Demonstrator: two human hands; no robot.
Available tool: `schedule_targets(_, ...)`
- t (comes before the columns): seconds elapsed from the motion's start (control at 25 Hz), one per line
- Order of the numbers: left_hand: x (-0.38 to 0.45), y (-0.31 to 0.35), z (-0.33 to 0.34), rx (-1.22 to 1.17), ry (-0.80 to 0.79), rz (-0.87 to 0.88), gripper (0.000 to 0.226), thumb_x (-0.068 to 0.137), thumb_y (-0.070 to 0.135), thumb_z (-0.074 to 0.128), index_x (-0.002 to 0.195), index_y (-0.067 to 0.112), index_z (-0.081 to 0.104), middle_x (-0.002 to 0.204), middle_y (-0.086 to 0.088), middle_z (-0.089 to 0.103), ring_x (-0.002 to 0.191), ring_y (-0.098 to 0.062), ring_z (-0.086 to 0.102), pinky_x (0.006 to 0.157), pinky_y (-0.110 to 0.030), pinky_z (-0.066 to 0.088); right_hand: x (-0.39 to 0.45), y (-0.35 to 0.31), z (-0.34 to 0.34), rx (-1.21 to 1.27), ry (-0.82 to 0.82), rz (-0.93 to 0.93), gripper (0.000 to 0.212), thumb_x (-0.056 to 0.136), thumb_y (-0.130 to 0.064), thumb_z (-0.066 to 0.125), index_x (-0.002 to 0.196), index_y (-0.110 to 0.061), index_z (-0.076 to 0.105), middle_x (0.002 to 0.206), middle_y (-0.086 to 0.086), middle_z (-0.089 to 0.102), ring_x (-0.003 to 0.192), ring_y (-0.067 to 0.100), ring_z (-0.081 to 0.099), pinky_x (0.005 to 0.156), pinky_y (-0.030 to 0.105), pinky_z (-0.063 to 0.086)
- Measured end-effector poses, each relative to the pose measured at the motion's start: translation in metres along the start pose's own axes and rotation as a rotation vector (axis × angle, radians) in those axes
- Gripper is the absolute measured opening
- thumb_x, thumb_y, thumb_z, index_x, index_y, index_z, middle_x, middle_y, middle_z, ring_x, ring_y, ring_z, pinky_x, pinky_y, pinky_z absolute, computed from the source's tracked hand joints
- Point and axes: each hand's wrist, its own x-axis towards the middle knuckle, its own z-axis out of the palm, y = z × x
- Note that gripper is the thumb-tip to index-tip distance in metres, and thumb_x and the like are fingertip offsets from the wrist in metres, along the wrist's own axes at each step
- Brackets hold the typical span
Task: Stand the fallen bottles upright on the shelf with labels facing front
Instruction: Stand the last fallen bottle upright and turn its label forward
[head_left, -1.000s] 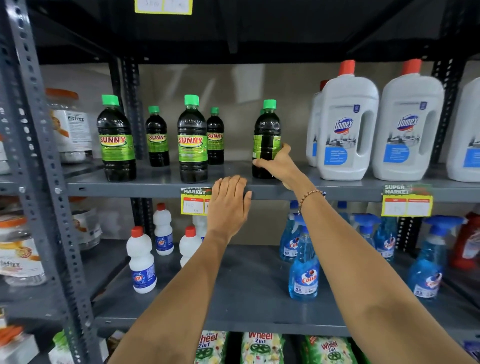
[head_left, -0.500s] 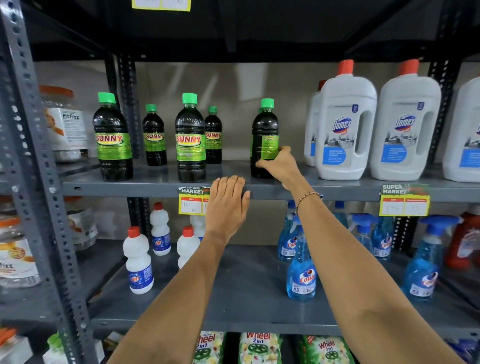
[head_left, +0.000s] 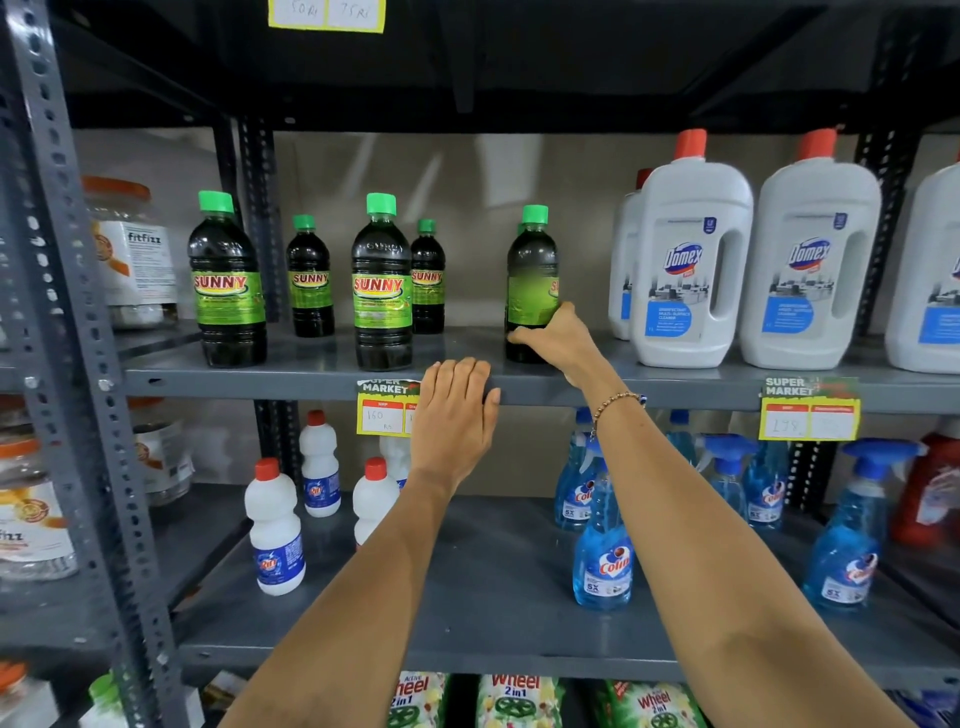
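Observation:
A dark Sunny bottle (head_left: 531, 270) with a green cap stands upright on the grey shelf (head_left: 311, 375); its label is turned right, only the edge of the red name showing. My right hand (head_left: 558, 340) grips its lower part. My left hand (head_left: 457, 410) rests flat on the shelf's front edge, holding nothing. Several other Sunny bottles stand upright with labels forward: two large ones (head_left: 226, 283) (head_left: 382, 286) in front, two small ones (head_left: 310, 278) (head_left: 427, 278) behind.
White Domex jugs (head_left: 685, 265) stand close to the right of the held bottle. Price tags (head_left: 382, 410) hang from the shelf edge. Below are white Rin bottles (head_left: 272, 530) and blue Colin sprayers (head_left: 602, 540). A perforated upright (head_left: 67, 312) and jars (head_left: 132, 254) are on the left.
My right hand has slid from the bottle's label height down to its base, and the bottle has turned so the label faces more to the right. The left hand stays on the edge.

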Motion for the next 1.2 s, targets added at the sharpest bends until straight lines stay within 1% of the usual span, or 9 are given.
schedule_targets(0.08,-0.0005,0.0002,0.0,0.003,0.004,0.003,0.035,0.097,0.031,0.033,0.115,0.009,0.053,0.111,-0.009,0.062,0.103,-0.027,0.055,0.102,-0.038,0.032,0.0005,0.0006,-0.0011,-0.002,-0.001,0.011,0.069,0.07,-0.02,0.08,0.125,-0.003,0.042,0.125,0.014,0.056,0.106,0.023,0.055,0.082,0.03,0.045)
schedule_targets(0.2,-0.0002,0.0,-0.0012,0.002,0.001,0.002,0.035,0.097,0.031,0.033,0.115,0.009,0.054,0.111,-0.009,0.062,0.103,-0.027,0.056,0.102,-0.038,0.032,0.0006,0.0009,0.0003,-0.053,0.005,-0.012,0.085,0.063,-0.033,0.086,0.128,-0.003,0.041,0.127,0.011,0.052,0.116,0.025,0.053,0.096,0.038,0.048)
schedule_targets(0.36,-0.0008,0.0001,-0.0002,0.0,-0.013,0.001,0.037,0.098,0.032,0.032,0.116,0.009,0.053,0.112,-0.009,0.062,0.104,-0.028,0.056,0.103,-0.039,0.032,0.0008,0.0023,-0.0012,0.038,-0.064,0.035,0.068,0.073,-0.021,0.079,0.127,-0.005,0.04,0.121,0.008,0.056,0.114,0.023,0.055,0.085,0.031,0.044)
schedule_targets(0.52,-0.0006,-0.0011,0.0003,-0.002,-0.012,0.003,0.036,0.098,0.032,0.033,0.116,0.009,0.053,0.113,-0.009,0.062,0.105,-0.028,0.056,0.103,-0.039,0.032,-0.0004,0.0015,-0.0017,0.034,-0.044,-0.002,0.101,0.064,-0.038,0.085,0.138,-0.005,0.025,0.136,0.012,0.049,0.125,0.026,0.049,0.103,0.039,0.045)
schedule_targets(0.6,-0.0009,-0.001,0.0001,-0.01,-0.011,0.005,0.036,0.098,0.032,0.032,0.116,0.009,0.052,0.113,-0.009,0.062,0.105,-0.028,0.056,0.103,-0.038,0.031,0.0014,0.0021,-0.0032,0.099,-0.096,0.041,0.1,0.07,-0.029,0.083,0.142,-0.004,0.017,0.137,0.012,0.048,0.123,0.022,0.048,0.099,0.033,0.042)
schedule_targets(0.68,-0.0009,-0.0002,0.0006,-0.018,-0.005,0.002,0.035,0.097,0.032,0.033,0.116,0.009,0.052,0.113,-0.009,0.062,0.105,-0.028,0.056,0.103,-0.038,0.031,0.0025,0.003,-0.0044,0.105,-0.089,0.055,0.094,0.071,-0.024,0.083,0.139,-0.003,0.021,0.135,0.012,0.05,0.119,0.02,0.049,0.096,0.031,0.042)
schedule_targets(0.88,-0.0013,-0.0003,0.001,-0.001,-0.016,0.004,0.036,0.097,0.032,0.034,0.116,0.009,0.054,0.114,-0.009,0.062,0.106,-0.028,0.057,0.103,-0.039,0.032,0.001,0.0049,-0.0001,-0.059,-0.035,0.011,0.102,0.062,-0.043,0.085,0.137,-0.002,0.028,0.141,0.014,0.04,0.134,0.029,0.038,0.111,0.044,0.038)
schedule_targets(1.08,-0.0012,-0.0001,0.0024,-0.011,-0.012,0.006,0.035,0.097,0.031,0.034,0.115,0.009,0.055,0.113,-0.009,0.062,0.105,-0.028,0.056,0.103,-0.039,0.032,0.0021,0.0063,-0.0033,0.032,-0.118,0.019,0.075,0.072,-0.021,0.082,0.129,-0.005,0.036,0.128,0.012,0.054,0.115,0.023,0.053,0.087,0.03,0.043)
schedule_targets(1.2,0.0007,0.0046,0.0001,-0.016,0.014,-0.028,0.034,0.096,0.03,0.036,0.109,0.009,0.058,0.107,-0.007,0.063,0.099,-0.026,0.057,0.099,-0.038,0.035,0.0024,0.0073,-0.0032,0.048,-0.126,0.011,0.071,0.074,-0.018,0.08,0.129,-0.005,0.037,0.127,0.011,0.055,0.111,0.022,0.053,0.086,0.03,0.042)
